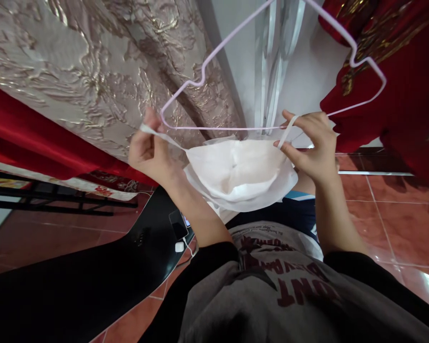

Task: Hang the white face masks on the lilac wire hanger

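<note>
A pale pink hanger (218, 128) hangs in front of me, its bottom bar level with my hands. Below that bar is a white garment (236, 166) with thin straps. My left hand (152, 147) has one strap looped over its fingers, beside the hanger's left corner, and the strap is pulled taut toward the garment. Between the thumb and fingers of my right hand (312, 143) the other strap (288, 131) is stretched, close to the bar's right part. The garment hangs between both hands, over my lap.
Beige embossed fabric (103, 71) hangs at the left, above red cloth (50, 138) and a black rack (57, 202). Red garments (396, 90) hang at the right. A phone (178, 225) and white charger (179, 247) lie by a black surface (93, 276).
</note>
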The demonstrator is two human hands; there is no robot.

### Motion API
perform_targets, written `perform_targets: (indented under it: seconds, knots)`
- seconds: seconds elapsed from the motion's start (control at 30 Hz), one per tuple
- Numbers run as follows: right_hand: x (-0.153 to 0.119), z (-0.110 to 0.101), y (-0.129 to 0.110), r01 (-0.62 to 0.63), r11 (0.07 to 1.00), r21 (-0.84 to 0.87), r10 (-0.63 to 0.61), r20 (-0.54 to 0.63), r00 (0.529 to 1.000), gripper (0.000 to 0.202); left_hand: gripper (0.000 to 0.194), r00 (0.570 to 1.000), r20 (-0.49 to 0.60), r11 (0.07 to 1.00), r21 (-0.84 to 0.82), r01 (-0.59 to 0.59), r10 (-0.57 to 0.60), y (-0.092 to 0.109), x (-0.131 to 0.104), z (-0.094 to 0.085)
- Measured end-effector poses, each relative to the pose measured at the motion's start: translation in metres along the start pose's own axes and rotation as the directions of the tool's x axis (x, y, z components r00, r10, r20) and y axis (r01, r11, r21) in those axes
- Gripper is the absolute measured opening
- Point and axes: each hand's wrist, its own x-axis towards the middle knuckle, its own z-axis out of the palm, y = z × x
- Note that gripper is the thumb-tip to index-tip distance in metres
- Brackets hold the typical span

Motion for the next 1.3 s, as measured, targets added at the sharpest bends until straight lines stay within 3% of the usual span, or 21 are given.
perform_targets:
  seconds: [0.07, 0.2, 0.37, 0.5, 0.57, 0.67, 0.73, 0.77, 0.83, 0.87, 0.97, 1.03, 1.1, 1.17, 1.2, 1.3]
  knots:
    - [0.000, -0.002, -0.002, 0.008, 1.000, -0.018, -0.008, -0.011, 1.000, 0.057, 0.025, 0.985, 0.171, 0.999, -0.011, 0.039, -0.037, 0.004, 0.013, 0.006]
    - [-0.001, -0.001, -0.007, 0.035, 0.999, -0.013, -0.036, -0.043, 0.998, 0.052, 0.029, 0.892, 0.422, 0.982, 0.159, 0.101, -0.161, 0.020, 0.037, 0.027]
    - [-0.003, 0.001, -0.011, 0.025, 1.000, -0.012, -0.025, -0.023, 0.999, 0.050, 0.026, 0.813, 0.541, 0.935, 0.356, 0.010, -0.215, 0.039, 0.061, 0.054]
    - [-0.003, 0.003, -0.013, 0.019, 1.000, 0.005, -0.019, 0.000, 1.000, 0.047, 0.036, 0.769, 0.601, 0.922, 0.385, -0.040, -0.218, 0.040, 0.070, 0.064]
    - [-0.004, 0.003, -0.012, 0.035, 0.999, 0.015, -0.035, -0.001, 0.999, 0.046, 0.037, 0.802, 0.567, 0.935, 0.355, -0.029, -0.190, 0.034, 0.065, 0.061]
    - [-0.004, 0.003, -0.011, 0.054, 0.999, 0.006, -0.054, 0.002, 0.999, 0.046, 0.028, 0.936, 0.314, 0.974, 0.206, 0.093, -0.156, 0.016, 0.040, 0.050]
    - [-0.003, 0.004, -0.012, 0.048, 0.999, -0.007, -0.048, 0.019, 0.999, 0.048, 0.020, 0.955, 0.113, 0.962, 0.052, 0.269, -0.273, 0.002, 0.014, 0.046]
    - [-0.002, 0.004, -0.015, 0.046, 0.999, -0.011, -0.045, 0.028, 0.999, 0.049, 0.018, 0.930, 0.047, 0.930, -0.027, 0.366, -0.364, -0.005, 0.000, 0.046]
    - [-0.002, 0.004, -0.020, 0.051, 0.999, -0.011, -0.051, 0.026, 0.998, 0.052, 0.011, 0.860, 0.031, 0.850, -0.133, 0.509, -0.510, -0.015, -0.025, 0.050]
    - [-0.002, 0.004, -0.022, 0.053, 0.999, -0.006, -0.053, 0.008, 0.999, 0.053, 0.013, 0.848, 0.055, 0.835, -0.152, 0.529, -0.527, -0.017, -0.034, 0.053]
    - [-0.007, 0.002, -0.011, 0.020, 0.999, 0.041, -0.013, -0.173, 0.985, 0.054, 0.024, 0.861, 0.139, 0.849, -0.151, 0.506, -0.489, -0.017, -0.047, 0.061]
    - [-0.010, -0.005, 0.015, 0.044, 0.997, 0.063, -0.016, -0.385, 0.923, 0.059, 0.029, 0.883, 0.142, 0.870, -0.160, 0.467, -0.448, -0.014, -0.046, 0.062]
    - [-0.010, -0.018, 0.048, 0.168, 0.986, 0.012, -0.131, -0.578, 0.806, 0.060, 0.033, 0.902, 0.118, 0.882, -0.192, 0.431, -0.415, -0.013, -0.042, 0.060]
    - [-0.006, -0.038, 0.072, 0.257, 0.966, -0.019, -0.212, -0.627, 0.749, 0.055, 0.034, 0.915, 0.109, 0.889, -0.218, 0.402, -0.388, -0.015, -0.039, 0.056]
    - [-0.002, -0.048, 0.077, 0.281, 0.959, -0.038, -0.244, -0.613, 0.751, 0.054, 0.034, 0.917, 0.117, 0.890, -0.223, 0.398, -0.381, -0.016, -0.039, 0.055]
    - [0.016, -0.072, 0.057, 0.175, 0.983, -0.054, -0.180, -0.468, 0.865, 0.042, 0.031, 0.916, 0.133, 0.898, -0.187, 0.398, -0.379, -0.021, -0.039, 0.052]
